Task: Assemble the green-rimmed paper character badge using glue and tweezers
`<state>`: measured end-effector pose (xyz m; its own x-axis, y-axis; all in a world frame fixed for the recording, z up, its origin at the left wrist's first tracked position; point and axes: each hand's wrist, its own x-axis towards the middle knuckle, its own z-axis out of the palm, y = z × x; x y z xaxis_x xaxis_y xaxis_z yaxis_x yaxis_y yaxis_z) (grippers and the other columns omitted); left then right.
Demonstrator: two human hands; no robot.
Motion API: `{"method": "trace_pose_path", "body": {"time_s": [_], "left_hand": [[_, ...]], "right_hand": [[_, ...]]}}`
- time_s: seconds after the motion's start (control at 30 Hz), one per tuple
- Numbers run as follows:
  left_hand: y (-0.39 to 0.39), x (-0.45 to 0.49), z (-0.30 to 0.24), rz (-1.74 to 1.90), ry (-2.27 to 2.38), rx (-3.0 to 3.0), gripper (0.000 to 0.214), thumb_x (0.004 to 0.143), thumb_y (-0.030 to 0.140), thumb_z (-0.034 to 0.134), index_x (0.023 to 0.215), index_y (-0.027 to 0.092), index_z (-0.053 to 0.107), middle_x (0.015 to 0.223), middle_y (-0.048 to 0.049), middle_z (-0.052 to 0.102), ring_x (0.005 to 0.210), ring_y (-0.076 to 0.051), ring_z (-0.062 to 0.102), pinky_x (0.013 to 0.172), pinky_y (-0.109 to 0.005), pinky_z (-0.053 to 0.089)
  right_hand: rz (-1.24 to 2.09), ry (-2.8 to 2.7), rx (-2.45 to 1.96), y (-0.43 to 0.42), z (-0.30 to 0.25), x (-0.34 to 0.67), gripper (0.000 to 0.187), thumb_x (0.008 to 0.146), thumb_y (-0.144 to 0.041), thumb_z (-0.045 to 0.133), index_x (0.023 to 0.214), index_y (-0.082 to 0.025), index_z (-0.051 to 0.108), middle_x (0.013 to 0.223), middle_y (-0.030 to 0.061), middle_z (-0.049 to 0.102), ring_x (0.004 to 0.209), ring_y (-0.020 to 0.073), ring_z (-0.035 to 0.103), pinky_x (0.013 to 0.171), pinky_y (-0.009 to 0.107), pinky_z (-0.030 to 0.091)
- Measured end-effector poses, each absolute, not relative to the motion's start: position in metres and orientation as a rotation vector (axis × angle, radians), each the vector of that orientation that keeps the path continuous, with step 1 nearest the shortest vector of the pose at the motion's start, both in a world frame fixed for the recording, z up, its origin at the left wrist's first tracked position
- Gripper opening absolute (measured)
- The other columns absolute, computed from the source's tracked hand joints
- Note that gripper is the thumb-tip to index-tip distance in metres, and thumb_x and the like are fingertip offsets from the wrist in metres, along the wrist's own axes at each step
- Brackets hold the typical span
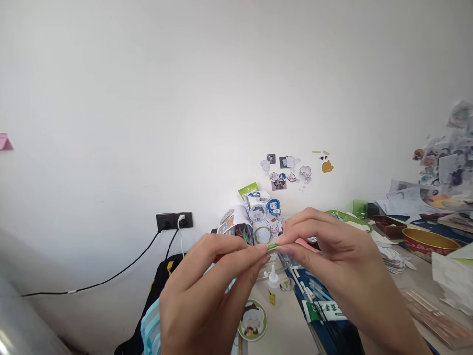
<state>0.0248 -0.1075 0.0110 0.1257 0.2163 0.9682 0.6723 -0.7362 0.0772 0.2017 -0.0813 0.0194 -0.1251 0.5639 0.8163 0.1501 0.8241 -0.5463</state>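
While left hand point(207, 301) and right hand point(343, 268) pinch its ends, green strip point(272, 246) lies crosswise.

Plain white wall point(148, 98), greying toward lower left. Frame centre: small scrap point(272, 246), light green. Left of centre: black socket plate point(174, 220), one black cable point(111, 278), one white cable point(181, 242). Lower centre: glue bottle point(274, 288), white with yellow label. Beneath it, round sticker point(253, 320): green rim, white-haired cartoon figure. Right edge: tin point(428, 242), gold inside, red outside. Bottom, left of centre: cloth point(151, 330), pale blue stripes. Orange-yellow wall sticker point(327, 166). Far left: pink tab point(5, 142).
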Motion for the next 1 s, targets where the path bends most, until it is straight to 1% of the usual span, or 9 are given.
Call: {"method": "trace_pose_path", "body": {"time_s": [0.17,0.23,0.37,0.5,0.6,0.83,1.0], "left_hand": [[-0.105,0.021,0.014,-1.586,-0.758,-2.094,0.037,0.075,-0.008,0.070,0.097,0.022,0.070,0.082,0.0040,0.063,0.072,-0.007,0.061,0.066,-0.016,0.053],[-0.105,0.020,0.014,-1.583,-0.760,-2.121,0.038,0.075,-0.009,0.070,0.097,0.022,0.070,0.081,0.0043,0.062,0.071,-0.006,0.060,0.065,-0.015,0.052],[-0.105,0.019,0.015,-1.580,-0.774,-2.144,0.037,0.076,-0.008,0.070,0.098,0.022,0.070,0.081,0.0044,0.061,0.071,-0.006,0.059,0.064,-0.015,0.052],[-0.105,0.019,0.015,-1.576,-0.789,-2.170,0.035,0.077,-0.006,0.069,0.098,0.022,0.069,0.080,0.0044,0.059,0.070,-0.006,0.058,0.064,-0.015,0.052],[-0.105,0.019,0.014,-1.581,-0.806,-2.197,0.034,0.078,-0.005,0.068,0.099,0.022,0.068,0.079,0.0039,0.058,0.070,-0.006,0.058,0.063,-0.015,0.051],[-0.105,0.021,0.013,-1.508,-0.881,-2.165,0.033,0.083,0.001,0.065,0.105,0.026,0.067,0.077,0.0035,0.053,0.066,-0.009,0.055,0.058,-0.020,0.049],[-0.106,0.019,0.014,-1.502,-0.914,-2.206,0.030,0.085,0.002,0.062,0.103,0.026,0.066,0.075,0.0038,0.051,0.064,-0.008,0.054,0.057,-0.018,0.049]], "right_hand": [[0.354,-1.728,-0.485,-0.078,0.021,0.203,0.014,0.084,-0.016,0.072,0.081,-0.030,0.071,0.082,-0.0068,0.066,0.080,0.0085,0.060,0.073,0.019,0.048],[0.340,-1.753,-0.452,-0.077,0.021,0.205,0.014,0.084,-0.016,0.072,0.084,-0.030,0.071,0.082,-0.0061,0.065,0.078,0.0087,0.059,0.071,0.020,0.048],[0.293,-1.766,-0.433,-0.078,0.022,0.209,0.016,0.083,-0.016,0.073,0.091,-0.029,0.069,0.087,-0.0053,0.067,0.081,0.0096,0.061,0.071,0.021,0.049],[0.189,-1.778,-0.474,-0.080,0.021,0.212,0.013,0.083,-0.014,0.073,0.083,-0.027,0.069,0.084,-0.0064,0.066,0.077,0.0076,0.062,0.071,0.020,0.047],[0.143,-1.788,-0.477,-0.079,0.021,0.213,0.012,0.085,-0.014,0.072,0.083,-0.026,0.069,0.083,-0.0063,0.067,0.077,0.0071,0.062,0.069,0.018,0.047],[0.126,-1.797,-0.492,-0.080,0.023,0.211,0.013,0.085,-0.011,0.070,0.082,-0.024,0.069,0.084,-0.0047,0.067,0.082,0.0078,0.062,0.075,0.017,0.048],[0.116,-1.791,-0.464,-0.080,0.025,0.209,0.014,0.083,-0.008,0.070,0.080,-0.022,0.069,0.082,-0.0041,0.066,0.078,0.0077,0.062,0.071,0.016,0.049]]}}
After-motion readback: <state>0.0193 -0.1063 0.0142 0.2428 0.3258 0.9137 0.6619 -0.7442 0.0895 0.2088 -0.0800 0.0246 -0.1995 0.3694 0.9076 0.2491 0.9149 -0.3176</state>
